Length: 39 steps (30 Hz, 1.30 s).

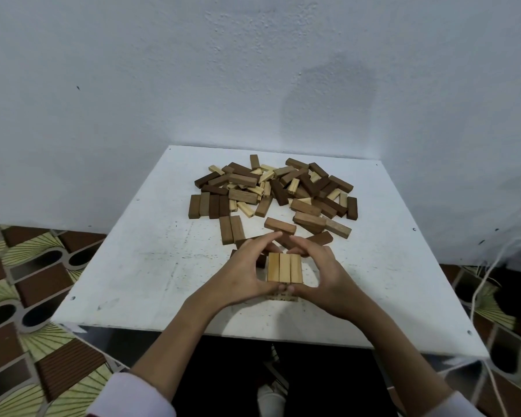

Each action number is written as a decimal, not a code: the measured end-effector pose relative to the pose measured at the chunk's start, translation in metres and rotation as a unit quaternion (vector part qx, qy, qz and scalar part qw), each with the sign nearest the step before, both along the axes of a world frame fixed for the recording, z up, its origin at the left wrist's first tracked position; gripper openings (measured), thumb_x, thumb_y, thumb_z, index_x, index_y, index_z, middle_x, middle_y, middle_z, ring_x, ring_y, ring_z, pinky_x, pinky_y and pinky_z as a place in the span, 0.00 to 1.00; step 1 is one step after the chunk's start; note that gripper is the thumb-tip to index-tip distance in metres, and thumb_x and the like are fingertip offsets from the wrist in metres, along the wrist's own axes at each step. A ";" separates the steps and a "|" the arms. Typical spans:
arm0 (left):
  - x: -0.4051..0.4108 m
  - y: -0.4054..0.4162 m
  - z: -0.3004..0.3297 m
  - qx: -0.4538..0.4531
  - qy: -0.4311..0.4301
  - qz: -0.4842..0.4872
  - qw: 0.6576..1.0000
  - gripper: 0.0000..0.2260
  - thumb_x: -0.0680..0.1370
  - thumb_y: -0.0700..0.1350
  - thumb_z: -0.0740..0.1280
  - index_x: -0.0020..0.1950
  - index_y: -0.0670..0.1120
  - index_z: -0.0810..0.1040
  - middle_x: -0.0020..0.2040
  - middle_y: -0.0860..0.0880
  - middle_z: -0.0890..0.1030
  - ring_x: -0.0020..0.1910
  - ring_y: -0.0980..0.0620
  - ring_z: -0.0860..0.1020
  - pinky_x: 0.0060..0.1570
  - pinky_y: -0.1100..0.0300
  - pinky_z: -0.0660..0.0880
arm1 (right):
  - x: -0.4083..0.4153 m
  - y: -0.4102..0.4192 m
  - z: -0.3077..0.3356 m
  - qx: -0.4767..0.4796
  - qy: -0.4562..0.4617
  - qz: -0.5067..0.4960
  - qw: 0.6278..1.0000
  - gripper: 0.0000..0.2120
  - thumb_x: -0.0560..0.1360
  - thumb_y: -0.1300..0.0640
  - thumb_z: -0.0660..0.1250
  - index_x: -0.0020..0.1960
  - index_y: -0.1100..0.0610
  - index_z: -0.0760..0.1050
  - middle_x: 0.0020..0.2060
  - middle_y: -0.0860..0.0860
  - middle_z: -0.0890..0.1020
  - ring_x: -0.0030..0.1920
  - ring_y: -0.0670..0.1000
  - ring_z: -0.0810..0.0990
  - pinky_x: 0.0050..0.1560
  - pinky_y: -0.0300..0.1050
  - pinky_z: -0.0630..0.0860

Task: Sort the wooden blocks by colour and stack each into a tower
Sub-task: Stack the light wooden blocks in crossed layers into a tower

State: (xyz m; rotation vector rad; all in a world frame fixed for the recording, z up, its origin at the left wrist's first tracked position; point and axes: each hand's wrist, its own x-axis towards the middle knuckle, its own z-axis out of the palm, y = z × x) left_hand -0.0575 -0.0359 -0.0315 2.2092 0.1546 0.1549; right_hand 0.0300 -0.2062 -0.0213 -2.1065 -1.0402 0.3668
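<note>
I see my left hand [247, 266] and right hand [319, 269] curled round the pale tower [284, 267] at the near table [139, 266] edge, fingers clamped on its sides; its top blocks' long axes point away from me; lower layers are mostly hidden; the mixed pile [271, 191] lies beyond, equally near both hands.
</note>
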 end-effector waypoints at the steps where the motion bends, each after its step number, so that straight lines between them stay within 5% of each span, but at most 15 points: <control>1: 0.000 0.000 0.001 -0.001 -0.001 0.000 1.000 0.39 0.67 0.48 0.77 0.73 0.55 0.61 0.60 0.54 0.73 0.63 0.58 0.68 0.65 0.60 0.65 | 0.000 0.000 0.000 0.002 -0.002 0.003 1.000 0.38 0.69 0.57 0.74 0.72 0.46 0.58 0.55 0.34 0.68 0.63 0.45 0.64 0.66 0.52 0.65; 6: -0.001 -0.001 0.002 -0.024 0.000 -0.006 1.000 0.39 0.67 0.50 0.77 0.73 0.55 0.60 0.64 0.56 0.71 0.66 0.58 0.66 0.68 0.54 0.65 | 0.001 0.001 0.001 -0.007 0.012 0.015 1.000 0.38 0.69 0.53 0.74 0.73 0.46 0.57 0.57 0.35 0.67 0.64 0.43 0.64 0.66 0.48 0.65; 11: -0.011 -0.014 -0.004 -0.322 -0.020 0.053 0.945 0.29 0.71 0.53 0.65 0.71 0.56 0.64 0.72 0.53 0.66 0.69 0.59 0.65 0.61 0.65 0.68 | -0.015 0.008 -0.009 0.133 0.195 -0.083 0.968 0.32 0.73 0.36 0.51 0.74 0.48 0.57 0.71 0.44 0.62 0.69 0.43 0.62 0.65 0.39 0.63; 14: -0.014 -0.036 -0.003 -0.379 -0.017 0.105 0.919 0.23 0.78 0.59 0.56 0.71 0.54 0.63 0.71 0.57 0.64 0.69 0.62 0.62 0.55 0.78 0.65 | -0.031 0.018 -0.030 0.207 0.254 -0.133 0.935 0.33 0.73 0.34 0.42 0.74 0.46 0.57 0.73 0.41 0.61 0.68 0.35 0.61 0.62 0.27 0.60; 18: -0.021 -0.050 -0.018 -0.372 -0.036 0.099 0.922 0.29 0.78 0.63 0.48 0.76 0.49 0.57 0.74 0.54 0.58 0.68 0.63 0.59 0.46 0.86 0.59 | -0.044 0.022 -0.043 0.233 0.288 -0.140 0.918 0.34 0.73 0.36 0.40 0.76 0.47 0.53 0.72 0.39 0.59 0.61 0.24 0.61 0.52 0.18 0.62; 21: -0.018 -0.058 -0.018 -0.424 -0.035 0.079 0.902 0.51 0.60 0.79 0.58 0.77 0.54 0.52 0.74 0.56 0.58 0.62 0.70 0.66 0.51 0.80 0.68 | -0.049 0.021 -0.048 0.248 0.278 -0.137 0.918 0.32 0.75 0.39 0.40 0.76 0.49 0.51 0.71 0.39 0.58 0.60 0.21 0.61 0.52 0.17 0.62; 24: -0.017 -0.058 -0.023 -0.418 -0.056 0.079 0.903 0.55 0.56 0.81 0.59 0.76 0.56 0.51 0.75 0.55 0.57 0.61 0.74 0.65 0.50 0.78 0.69 | -0.050 0.022 -0.049 0.252 0.272 -0.134 0.919 0.31 0.75 0.40 0.40 0.76 0.49 0.50 0.73 0.40 0.55 0.61 0.21 0.58 0.52 0.16 0.60; 31: -0.020 -0.062 -0.021 -0.392 -0.077 0.079 0.913 0.53 0.60 0.80 0.55 0.77 0.53 0.47 0.75 0.56 0.52 0.60 0.80 0.62 0.52 0.80 0.65 | -0.051 0.022 -0.051 0.253 0.267 -0.141 0.919 0.30 0.76 0.39 0.40 0.76 0.46 0.49 0.74 0.39 0.55 0.67 0.26 0.56 0.58 0.20 0.60; 35: -0.022 -0.062 -0.020 -0.388 -0.083 0.066 0.915 0.53 0.61 0.80 0.56 0.77 0.52 0.46 0.76 0.55 0.50 0.59 0.81 0.62 0.52 0.81 0.64 | -0.051 0.023 -0.054 0.253 0.262 -0.135 0.921 0.40 0.69 0.24 0.43 0.76 0.42 0.50 0.75 0.42 0.55 0.74 0.40 0.54 0.73 0.44 0.56; 39: -0.022 -0.062 -0.019 -0.395 -0.078 0.063 0.913 0.52 0.61 0.80 0.56 0.77 0.54 0.47 0.77 0.54 0.49 0.62 0.79 0.59 0.53 0.81 0.64 | -0.051 0.024 -0.056 0.254 0.268 -0.131 0.920 0.43 0.66 0.21 0.44 0.76 0.41 0.50 0.75 0.42 0.55 0.74 0.40 0.53 0.75 0.48 0.53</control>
